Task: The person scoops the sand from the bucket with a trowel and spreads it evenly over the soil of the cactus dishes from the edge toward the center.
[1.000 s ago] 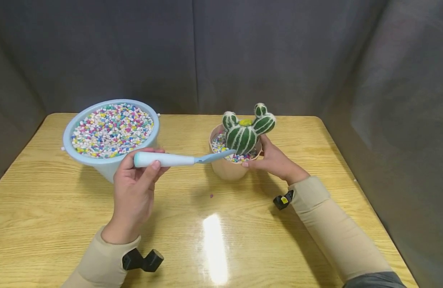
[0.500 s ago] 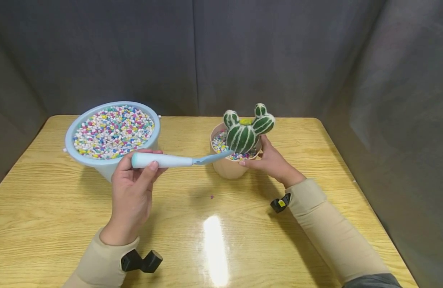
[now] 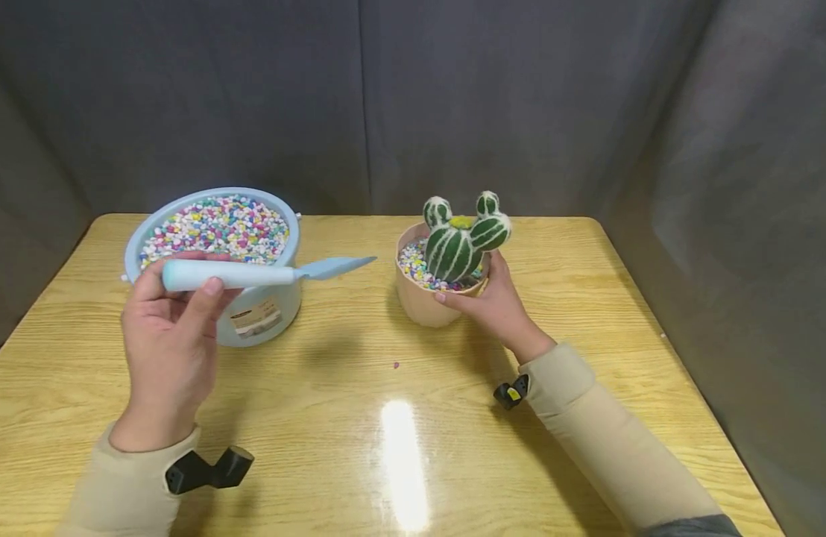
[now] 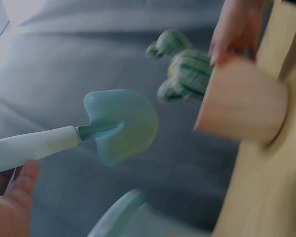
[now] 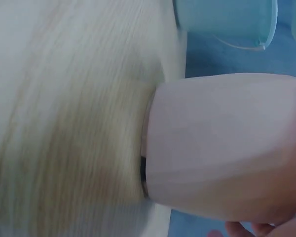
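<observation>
My left hand (image 3: 168, 347) pinches the pale blue handle of a small garden trowel (image 3: 228, 276), held level over the front of the bucket. Its blade (image 4: 126, 128) points right and bears no pebbles in the left wrist view. On the right, my right hand (image 3: 500, 306) grips the side of a peach flower pot (image 3: 423, 302), thumb near the rim. A green-and-white striped cactus (image 3: 451, 253) stands in it, leaning slightly right, with coloured pebbles (image 3: 413, 261) around its base. The right wrist view shows the pot's wall (image 5: 222, 148) up close; most of that hand is outside the frame.
A light blue bucket (image 3: 294, 250) full of multicoloured pebbles (image 3: 218, 224) stands at the back left. One small dark pink pebble (image 3: 396, 365) lies on the wooden table (image 3: 332, 447) in front of the pot. Grey curtains (image 3: 413, 112) enclose the back and sides.
My left hand has drawn the trowel left and slightly up, away from the pot's rim to the bucket's front. My right hand keeps its grip; the pot and cactus have shifted slightly.
</observation>
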`<action>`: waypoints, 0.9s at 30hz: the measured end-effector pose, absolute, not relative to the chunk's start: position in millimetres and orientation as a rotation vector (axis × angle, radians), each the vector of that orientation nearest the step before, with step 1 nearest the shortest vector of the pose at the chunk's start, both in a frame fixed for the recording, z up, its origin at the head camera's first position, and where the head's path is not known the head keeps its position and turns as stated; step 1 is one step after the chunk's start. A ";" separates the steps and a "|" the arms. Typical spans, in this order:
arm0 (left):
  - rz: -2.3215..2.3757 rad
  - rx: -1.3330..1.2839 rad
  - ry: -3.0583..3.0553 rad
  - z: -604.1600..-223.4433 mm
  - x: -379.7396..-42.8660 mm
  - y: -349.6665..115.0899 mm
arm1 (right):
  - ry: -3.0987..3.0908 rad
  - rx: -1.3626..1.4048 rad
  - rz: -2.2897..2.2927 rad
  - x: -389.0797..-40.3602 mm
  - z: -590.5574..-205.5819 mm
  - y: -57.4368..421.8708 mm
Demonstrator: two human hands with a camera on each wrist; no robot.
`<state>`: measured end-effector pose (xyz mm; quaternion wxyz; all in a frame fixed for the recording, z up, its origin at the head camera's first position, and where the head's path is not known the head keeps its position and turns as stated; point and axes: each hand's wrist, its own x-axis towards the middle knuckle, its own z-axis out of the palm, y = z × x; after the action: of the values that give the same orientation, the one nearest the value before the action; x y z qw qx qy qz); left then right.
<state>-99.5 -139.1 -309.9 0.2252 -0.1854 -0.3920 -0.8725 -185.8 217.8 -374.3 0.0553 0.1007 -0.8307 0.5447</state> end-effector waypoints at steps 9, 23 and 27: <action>-2.224 -0.398 -1.032 -274.8 -110.8 -212.5 | -2.703 0.331 1.762 -193.9 -354.7 244.2; -2.189 -0.481 -1.412 -285.2 -137.9 -290.2 | -2.846 0.529 1.809 -201.4 -367.1 265.2; -2.211 -0.396 -1.380 -292.8 -149.3 -301.4 | -2.839 0.515 1.815 -201.9 -366.5 265.5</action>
<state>-149.3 -301.4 -292.8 0.2502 -0.1455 -0.5068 -0.8120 -201.9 265.5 -366.5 -0.1330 0.1496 -0.8255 0.5277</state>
